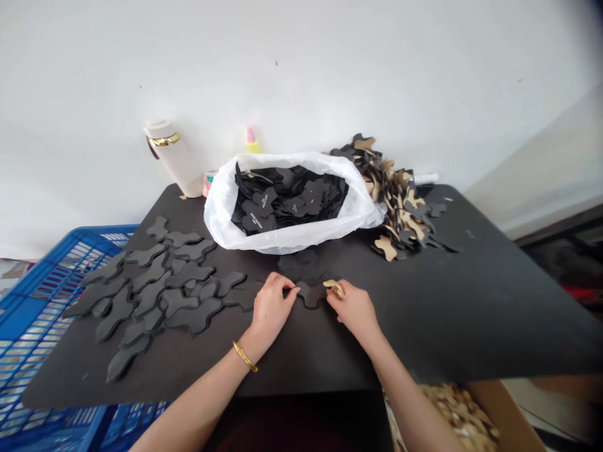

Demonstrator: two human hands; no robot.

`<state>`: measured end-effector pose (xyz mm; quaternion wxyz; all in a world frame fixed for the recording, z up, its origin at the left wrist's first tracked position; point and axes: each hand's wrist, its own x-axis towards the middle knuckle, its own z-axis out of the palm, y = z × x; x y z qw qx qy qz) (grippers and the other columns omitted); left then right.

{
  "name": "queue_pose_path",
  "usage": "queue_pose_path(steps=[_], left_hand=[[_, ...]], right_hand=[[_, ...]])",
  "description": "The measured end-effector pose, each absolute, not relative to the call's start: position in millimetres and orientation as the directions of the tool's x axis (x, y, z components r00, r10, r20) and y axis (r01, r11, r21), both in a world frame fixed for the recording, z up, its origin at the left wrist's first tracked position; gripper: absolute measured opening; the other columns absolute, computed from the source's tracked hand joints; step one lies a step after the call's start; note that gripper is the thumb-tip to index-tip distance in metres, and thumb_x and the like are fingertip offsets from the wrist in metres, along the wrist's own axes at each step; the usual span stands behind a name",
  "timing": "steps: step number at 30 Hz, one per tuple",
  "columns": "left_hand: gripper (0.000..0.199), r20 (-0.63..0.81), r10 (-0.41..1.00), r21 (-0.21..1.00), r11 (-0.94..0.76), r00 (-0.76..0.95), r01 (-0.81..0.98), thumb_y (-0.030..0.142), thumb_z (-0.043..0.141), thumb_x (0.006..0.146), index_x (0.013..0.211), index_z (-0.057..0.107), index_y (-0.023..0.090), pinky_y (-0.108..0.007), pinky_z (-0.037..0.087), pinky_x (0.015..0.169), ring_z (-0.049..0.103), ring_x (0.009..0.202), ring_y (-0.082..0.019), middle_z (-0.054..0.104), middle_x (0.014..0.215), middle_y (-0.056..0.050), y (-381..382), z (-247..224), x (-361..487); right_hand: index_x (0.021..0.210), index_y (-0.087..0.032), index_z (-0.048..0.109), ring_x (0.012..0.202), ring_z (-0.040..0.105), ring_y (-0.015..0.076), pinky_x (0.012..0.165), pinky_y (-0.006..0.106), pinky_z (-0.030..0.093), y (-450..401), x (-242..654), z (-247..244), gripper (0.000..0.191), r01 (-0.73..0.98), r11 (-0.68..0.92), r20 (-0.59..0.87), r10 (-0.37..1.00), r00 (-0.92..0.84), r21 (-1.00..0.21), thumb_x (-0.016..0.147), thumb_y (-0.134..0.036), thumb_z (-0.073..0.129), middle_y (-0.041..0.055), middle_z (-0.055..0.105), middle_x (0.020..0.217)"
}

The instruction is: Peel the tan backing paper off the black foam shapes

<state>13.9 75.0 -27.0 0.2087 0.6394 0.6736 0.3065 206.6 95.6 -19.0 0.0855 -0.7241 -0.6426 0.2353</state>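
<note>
A flat black wavy-edged piece (311, 295) lies on the dark table between my hands. My left hand (273, 304), with a gold bangle at its wrist, has thumb and forefinger pinched at the left end of that piece. At the piece's right end, my right hand (354, 309) is closed on a small curled tan-faced piece (333, 286). Just beyond my hands stands a white plastic bag (282, 242), its rim folded open, full of thin black pieces (301, 198), some with white print. More black pieces lie by my left hand.
Thick black pieces (188, 276) spread over the table's left side. A heap of black and tan scraps (400, 207) is at the back right. A cream bottle (176, 160) stands at the back left. A blue crate (28, 314) and a cardboard box (499, 414) sit below the table.
</note>
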Motion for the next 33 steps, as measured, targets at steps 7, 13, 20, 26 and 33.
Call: queue_pose_path(steps=[7, 13, 20, 26, 33], left_hand=[[0.009, 0.126, 0.992, 0.571, -0.048, -0.03, 0.82, 0.02, 0.064, 0.088, 0.079, 0.061, 0.021, -0.026, 0.041, 0.065, 0.06, 0.079, -0.016, 0.061, 0.087, 0.0, 50, -12, 8], [0.014, 0.142, 0.989, 0.466, -0.092, 0.028, 0.88, 0.025, 0.064, 0.09, 0.077, 0.06, 0.022, -0.028, 0.044, 0.068, 0.059, 0.086, -0.02, 0.062, 0.084, -0.001, -5, -16, -13], [0.013, 0.166, 0.98, 0.4, -0.166, 0.107, 0.901, 0.026, 0.067, 0.088, 0.079, 0.058, 0.022, -0.029, 0.045, 0.067, 0.056, 0.085, -0.021, 0.061, 0.083, -0.002, -7, -29, -17], [0.009, 0.283, 0.931, 0.298, -0.314, 0.23, 0.901, 0.02, 0.058, 0.093, 0.084, 0.059, 0.019, -0.036, 0.046, 0.078, 0.054, 0.086, -0.023, 0.063, 0.093, -0.006, -14, -29, -15], [0.014, 0.255, 0.948, 0.364, -0.275, 0.188, 0.89, 0.014, 0.052, 0.094, 0.081, 0.054, 0.02, -0.035, 0.046, 0.077, 0.054, 0.082, -0.022, 0.063, 0.085, -0.005, -17, -28, -5]], right_hand=[[0.079, -0.024, 0.058, 0.062, 0.057, 0.016, 0.055, 0.024, 0.026, 74, 207, -4, 0.018, 0.903, -0.126, -0.24, 0.97, 0.027, -0.41, 0.087, -0.038, 0.051, 0.001, 0.063, 0.067], [0.079, -0.023, 0.059, 0.069, 0.064, 0.0178, 0.057, 0.026, 0.025, 37, 202, -5, 0.016, 0.913, 0.029, -0.274, 0.95, -0.153, -0.408, 0.09, -0.034, 0.052, 0.0012, 0.07, 0.074], [0.083, -0.023, 0.062, 0.071, 0.067, 0.0213, 0.055, 0.028, 0.02, 44, 193, -2, 0.026, 0.969, 0.097, -0.336, 0.926, -0.172, -0.228, 0.095, -0.041, 0.048, 0.0056, 0.073, 0.081], [0.087, -0.024, 0.061, 0.068, 0.063, 0.0156, 0.054, 0.027, 0.021, 35, 194, -3, 0.01, 0.953, 0.236, -0.19, 0.943, -0.272, -0.192, 0.091, -0.03, 0.055, 0.0007, 0.068, 0.086], [0.094, -0.023, 0.061, 0.07, 0.059, 0.0109, 0.055, 0.026, 0.027, 28, 197, -12, 0.009, 0.898, 0.385, -0.045, 0.914, -0.403, -0.216, 0.088, -0.021, 0.055, 0.0006, 0.063, 0.109]])
